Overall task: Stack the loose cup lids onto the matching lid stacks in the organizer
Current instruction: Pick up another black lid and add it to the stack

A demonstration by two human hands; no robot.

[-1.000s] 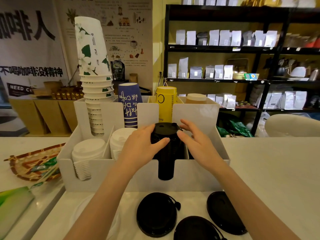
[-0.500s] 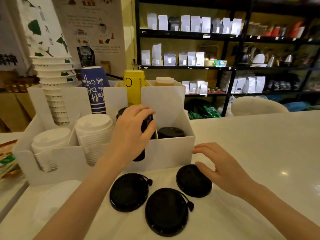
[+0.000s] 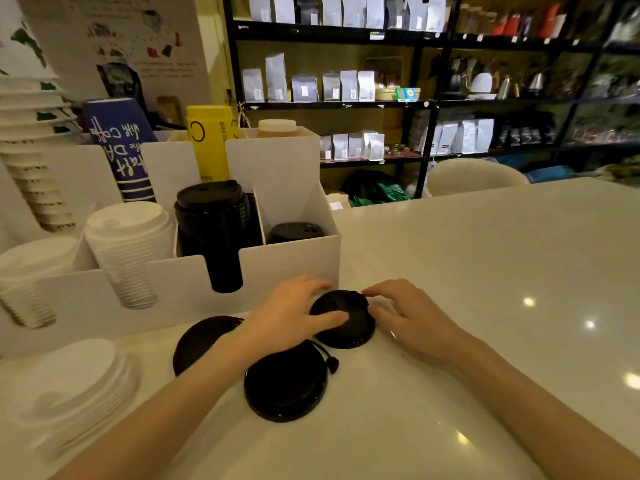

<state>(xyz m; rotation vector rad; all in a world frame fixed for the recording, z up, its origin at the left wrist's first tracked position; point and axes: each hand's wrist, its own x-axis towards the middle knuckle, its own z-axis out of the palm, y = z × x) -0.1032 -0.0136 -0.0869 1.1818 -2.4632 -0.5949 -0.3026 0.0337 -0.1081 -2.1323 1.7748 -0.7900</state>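
Observation:
Three loose black lids lie on the white counter in front of the white organizer [image 3: 291, 258]. My left hand [image 3: 291, 317] and my right hand [image 3: 408, 317] both touch the rightmost small black lid [image 3: 349, 323], fingers curled round its edges; the lid looks slightly tipped. A larger black lid [image 3: 284, 386] with a plug tab lies nearer me. Another black lid [image 3: 197, 344] is partly hidden under my left forearm. In the organizer stand a tall black lid stack [image 3: 214, 230], a low black lid stack [image 3: 294, 232] and white lid stacks [image 3: 128, 244].
A pile of loose white lids [image 3: 69, 386] sits at the near left. Paper cup stacks [image 3: 117, 147] stand in the organizer's back row. The counter stretches bare to the right; dark shelves of bags stand behind.
My left hand left the tall black stack and came down to the rightmost loose lid. My right hand closed in on the same lid from the right. The view shifted down and right.

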